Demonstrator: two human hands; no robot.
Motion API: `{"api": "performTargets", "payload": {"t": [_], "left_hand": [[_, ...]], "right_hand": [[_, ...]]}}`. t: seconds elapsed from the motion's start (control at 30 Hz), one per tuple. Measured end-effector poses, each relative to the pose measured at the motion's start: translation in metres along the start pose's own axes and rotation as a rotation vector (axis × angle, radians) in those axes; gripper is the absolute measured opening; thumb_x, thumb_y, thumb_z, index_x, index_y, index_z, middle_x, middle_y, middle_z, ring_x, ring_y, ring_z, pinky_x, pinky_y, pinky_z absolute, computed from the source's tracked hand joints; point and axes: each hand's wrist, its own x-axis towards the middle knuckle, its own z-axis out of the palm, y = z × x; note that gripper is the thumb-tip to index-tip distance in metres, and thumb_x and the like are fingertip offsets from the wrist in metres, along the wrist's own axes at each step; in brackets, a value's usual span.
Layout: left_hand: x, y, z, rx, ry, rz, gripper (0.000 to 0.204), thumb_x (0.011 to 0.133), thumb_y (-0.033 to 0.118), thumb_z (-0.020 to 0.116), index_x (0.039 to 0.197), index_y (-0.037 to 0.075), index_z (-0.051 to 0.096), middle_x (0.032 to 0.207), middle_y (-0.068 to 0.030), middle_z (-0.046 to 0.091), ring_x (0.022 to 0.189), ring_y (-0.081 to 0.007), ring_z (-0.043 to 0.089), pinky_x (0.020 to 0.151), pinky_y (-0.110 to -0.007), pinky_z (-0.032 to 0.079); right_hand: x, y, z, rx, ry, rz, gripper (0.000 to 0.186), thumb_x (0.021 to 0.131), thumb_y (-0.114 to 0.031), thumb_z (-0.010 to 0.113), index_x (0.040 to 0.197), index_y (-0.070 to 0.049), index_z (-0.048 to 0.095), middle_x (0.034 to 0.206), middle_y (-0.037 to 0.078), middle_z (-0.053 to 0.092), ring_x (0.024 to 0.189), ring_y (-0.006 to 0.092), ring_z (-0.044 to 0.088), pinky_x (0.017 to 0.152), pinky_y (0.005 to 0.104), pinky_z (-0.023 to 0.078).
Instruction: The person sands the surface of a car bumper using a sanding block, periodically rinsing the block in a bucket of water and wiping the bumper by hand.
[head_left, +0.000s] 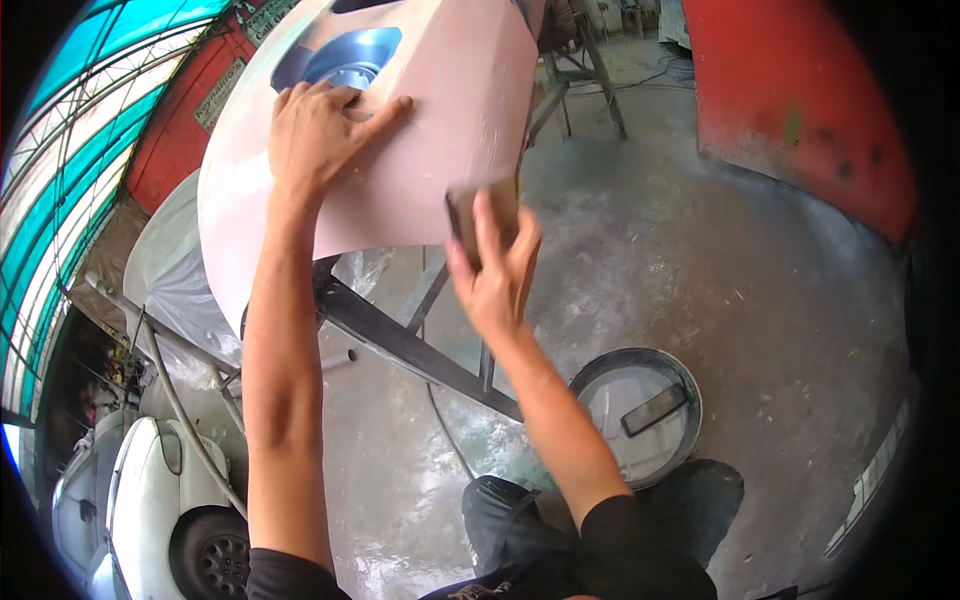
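Observation:
A large car body panel (430, 140) in pale pink primer is propped in front of me, with a blue recess (350, 62) showing through its opening. My left hand (318, 135) lies on the panel with fingers apart, its fingertips by the lower rim of that recess. Gripped in my right hand (497, 270) is a flat brownish sanding block (487, 212), held at the panel's right lower edge. The block is a little smeared by motion, so I cannot tell whether it is touching the panel.
Below my right forearm stands a round dark tub (690, 385) of greyish water, with a dark rectangular block (654, 411) in it. A dark metal stand (400, 340) is under the panel. A red panel (800, 110) rises at right; a white car (165, 500) is at lower left.

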Motion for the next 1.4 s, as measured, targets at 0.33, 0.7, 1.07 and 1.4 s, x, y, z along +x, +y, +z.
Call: {"api": "performTargets", "payload": {"t": [0.33,0.7,1.07,1.4], "left_hand": [[0.003,0.004,0.004,-0.001,-0.039,-0.028,0.084,0.081,0.08,0.067,0.099,0.0,0.084,0.098,-0.0146,0.078,0.102,-0.0304,0.07,0.108,-0.041,0.044],[0.001,0.004,0.002,0.029,-0.053,0.011,0.078,0.086,0.075,0.068,0.107,0.001,0.083,0.101,-0.0148,0.077,0.103,-0.0324,0.069,0.103,-0.041,0.046],[0.004,0.003,-0.002,0.005,-0.092,-0.006,0.079,0.085,0.076,0.068,0.106,0.001,0.084,0.096,-0.0154,0.078,0.094,-0.0346,0.072,0.098,-0.044,0.05],[-0.001,-0.005,0.008,0.011,-0.006,0.025,0.084,0.083,0.081,0.066,0.098,0.0,0.084,0.094,-0.0153,0.078,0.098,-0.0315,0.07,0.101,-0.042,0.046]], "right_hand": [[-0.048,0.007,0.009,-0.067,0.028,-0.084,0.068,0.092,-0.029,0.082,0.154,-0.011,0.059,0.139,0.031,0.045,0.123,0.0459,0.049,0.105,0.0517,0.047],[-0.056,0.002,0.028,0.018,0.147,0.06,0.069,0.09,-0.025,0.085,0.153,-0.013,0.061,0.146,0.033,0.039,0.128,0.0493,0.047,0.106,0.0555,0.045],[-0.075,-0.002,0.03,0.041,0.138,0.077,0.064,0.094,-0.026,0.082,0.152,-0.01,0.061,0.145,0.032,0.038,0.131,0.047,0.047,0.104,0.0546,0.048],[-0.029,0.009,0.019,0.112,0.149,0.164,0.066,0.096,-0.028,0.079,0.155,-0.007,0.058,0.138,0.03,0.047,0.127,0.0453,0.05,0.108,0.0526,0.045]]}}
